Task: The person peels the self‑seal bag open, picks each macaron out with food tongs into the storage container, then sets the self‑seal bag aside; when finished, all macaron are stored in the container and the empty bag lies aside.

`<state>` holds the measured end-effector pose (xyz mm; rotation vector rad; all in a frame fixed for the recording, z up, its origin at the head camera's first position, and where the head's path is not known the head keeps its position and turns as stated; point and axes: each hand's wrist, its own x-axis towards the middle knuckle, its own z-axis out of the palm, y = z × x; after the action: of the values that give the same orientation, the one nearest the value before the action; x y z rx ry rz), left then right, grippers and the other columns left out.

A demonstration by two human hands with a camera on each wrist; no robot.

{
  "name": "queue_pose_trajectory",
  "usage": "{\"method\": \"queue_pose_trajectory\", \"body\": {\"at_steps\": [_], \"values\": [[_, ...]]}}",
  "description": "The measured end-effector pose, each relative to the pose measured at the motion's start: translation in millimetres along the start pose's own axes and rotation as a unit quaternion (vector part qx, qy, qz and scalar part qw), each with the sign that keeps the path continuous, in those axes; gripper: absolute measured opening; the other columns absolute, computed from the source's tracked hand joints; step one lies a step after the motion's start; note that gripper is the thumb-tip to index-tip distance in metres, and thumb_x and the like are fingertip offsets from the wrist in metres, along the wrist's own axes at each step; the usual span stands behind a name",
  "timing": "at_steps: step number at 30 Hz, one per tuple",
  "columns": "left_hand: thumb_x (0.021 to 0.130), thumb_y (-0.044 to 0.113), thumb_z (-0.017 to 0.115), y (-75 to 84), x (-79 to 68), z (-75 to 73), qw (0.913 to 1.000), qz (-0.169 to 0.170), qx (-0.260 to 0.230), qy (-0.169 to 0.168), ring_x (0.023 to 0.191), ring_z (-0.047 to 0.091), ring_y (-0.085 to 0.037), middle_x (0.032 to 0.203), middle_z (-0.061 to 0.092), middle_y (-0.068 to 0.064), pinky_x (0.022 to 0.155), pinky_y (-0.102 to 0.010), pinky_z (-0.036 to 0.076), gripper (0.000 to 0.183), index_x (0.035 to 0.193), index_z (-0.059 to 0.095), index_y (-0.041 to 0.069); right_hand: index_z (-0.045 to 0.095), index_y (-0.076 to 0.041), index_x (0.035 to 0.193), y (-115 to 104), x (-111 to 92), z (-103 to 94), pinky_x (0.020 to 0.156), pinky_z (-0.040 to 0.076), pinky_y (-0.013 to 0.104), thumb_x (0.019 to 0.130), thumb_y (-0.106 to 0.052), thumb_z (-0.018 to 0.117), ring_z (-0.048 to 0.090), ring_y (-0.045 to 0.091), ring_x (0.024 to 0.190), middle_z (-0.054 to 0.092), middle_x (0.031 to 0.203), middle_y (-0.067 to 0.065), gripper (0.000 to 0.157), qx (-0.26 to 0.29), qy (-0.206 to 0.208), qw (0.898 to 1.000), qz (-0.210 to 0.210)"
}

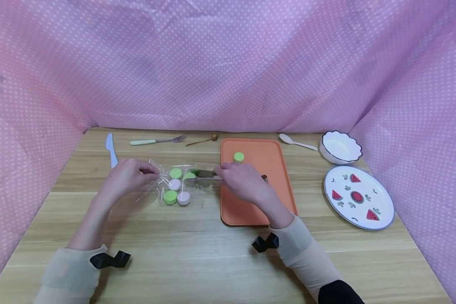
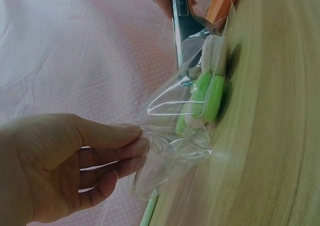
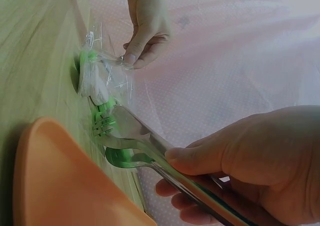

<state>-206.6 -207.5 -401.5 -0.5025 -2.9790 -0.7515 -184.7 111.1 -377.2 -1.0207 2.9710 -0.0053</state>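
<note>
My left hand pinches the edge of a clear plastic bag between thumb and fingers. Several green macarons and pale lilac macarons lie inside the bag. With my right hand I grip metal serving tongs, one end of them forked. Their tips reach into the bag's right side, with a green macaron right at them. Under the right forearm lies an orange tray, bearing one green macaron near its far end.
A blue knife, a fork with a green handle, a small golden spoon and a white spoon lie along the back. A scalloped white bowl and a watermelon-patterned plate stand at the right.
</note>
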Motion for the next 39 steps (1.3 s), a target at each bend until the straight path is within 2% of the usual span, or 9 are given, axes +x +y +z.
{"method": "queue_pose_trajectory", "body": {"at_steps": [9, 14, 17, 22, 26, 29, 33, 39], "values": [[0.08, 0.025, 0.074, -0.5, 0.9, 1.0, 1.0, 0.001, 0.0, 0.001, 0.076, 0.065, -0.012, 0.081, 0.074, 0.006, 0.072, -0.035, 0.048, 0.004, 0.084, 0.075, 0.028, 0.059, -0.017, 0.111, 3.0, -3.5, -2.6, 0.046, 0.035, 0.022, 0.09, -0.023, 0.063, 0.048, 0.01, 0.062, 0.056, 0.084, -0.005, 0.022, -0.01, 0.001, 1.0, -0.001], [0.08, 0.024, 0.074, -0.6, 1.4, 0.9, 1.0, 0.002, -0.001, 0.0, 0.077, 0.066, -0.013, 0.083, 0.074, 0.005, 0.073, -0.038, 0.048, 0.005, 0.084, 0.075, 0.027, 0.059, -0.021, 0.118, 12.4, -12.2, -7.1, 0.048, 0.039, 0.023, 0.09, -0.027, 0.064, 0.053, 0.009, 0.067, 0.058, 0.088, -0.007, 0.029, 0.011, 0.008, 1.0, 0.011], [0.08, 0.023, 0.074, -0.8, 1.6, 0.7, 1.0, 0.004, 0.0, 0.0, 0.077, 0.066, -0.014, 0.084, 0.075, 0.003, 0.074, -0.04, 0.049, 0.006, 0.086, 0.075, 0.025, 0.06, -0.024, 0.118, 27.8, -24.3, -11.8, 0.054, 0.044, 0.026, 0.09, -0.028, 0.064, 0.058, 0.01, 0.074, 0.061, 0.091, -0.008, 0.029, 0.034, 0.03, 0.999, 0.029], [0.08, 0.025, 0.074, -0.3, 1.6, 0.5, 1.0, 0.002, -0.002, -0.005, 0.077, 0.066, -0.015, 0.086, 0.075, 0.003, 0.074, -0.041, 0.049, 0.007, 0.087, 0.075, 0.024, 0.06, -0.025, 0.115, 70.0, -56.3, -19.2, 0.062, 0.048, 0.032, 0.091, -0.026, 0.062, 0.06, 0.014, 0.079, 0.062, 0.092, -0.006, 0.024, 0.067, 0.064, 0.993, 0.072], [0.08, 0.025, 0.074, -0.4, 1.1, 0.6, 1.0, 0.005, -0.001, -0.005, 0.076, 0.066, -0.014, 0.086, 0.075, 0.003, 0.073, -0.039, 0.049, 0.007, 0.087, 0.075, 0.024, 0.06, -0.025, 0.108, 103.4, -80.7, -19.9, 0.06, 0.043, 0.03, 0.09, -0.023, 0.063, 0.054, 0.014, 0.072, 0.059, 0.086, -0.006, 0.018, 0.059, 0.072, 0.989, 0.111], [0.08, 0.024, 0.074, -0.9, 0.2, 0.7, 1.0, 0.007, 0.0, 0.0, 0.077, 0.066, -0.014, 0.084, 0.075, 0.004, 0.074, -0.039, 0.049, 0.006, 0.086, 0.075, 0.024, 0.06, -0.024, 0.103, 121.5, -90.9, -16.9, 0.056, 0.039, 0.031, 0.089, -0.022, 0.064, 0.051, 0.015, 0.067, 0.058, 0.079, -0.007, 0.014, 0.034, 0.079, 0.987, 0.134], [0.08, 0.024, 0.074, -1.5, -0.8, 0.1, 1.0, 0.005, 0.0, 0.002, 0.079, 0.067, -0.015, 0.082, 0.074, 0.005, 0.074, -0.039, 0.049, 0.005, 0.084, 0.075, 0.025, 0.061, -0.022, 0.101, 133.5, -93.9, -11.4, 0.053, 0.037, 0.033, 0.089, -0.021, 0.065, 0.05, 0.017, 0.064, 0.058, 0.078, -0.006, 0.013, 0.023, 0.074, 0.986, 0.149], [0.081, 0.024, 0.074, -0.5, -0.7, -0.7, 1.0, -0.002, -0.002, -0.005, 0.079, 0.066, -0.014, 0.082, 0.074, 0.006, 0.074, -0.038, 0.049, 0.005, 0.086, 0.075, 0.024, 0.061, -0.023, 0.098, 135.7, -91.2, -6.0, 0.05, 0.034, 0.031, 0.088, -0.022, 0.065, 0.049, 0.018, 0.06, 0.058, 0.076, -0.004, 0.011, 0.018, 0.065, 0.986, 0.154]]}}
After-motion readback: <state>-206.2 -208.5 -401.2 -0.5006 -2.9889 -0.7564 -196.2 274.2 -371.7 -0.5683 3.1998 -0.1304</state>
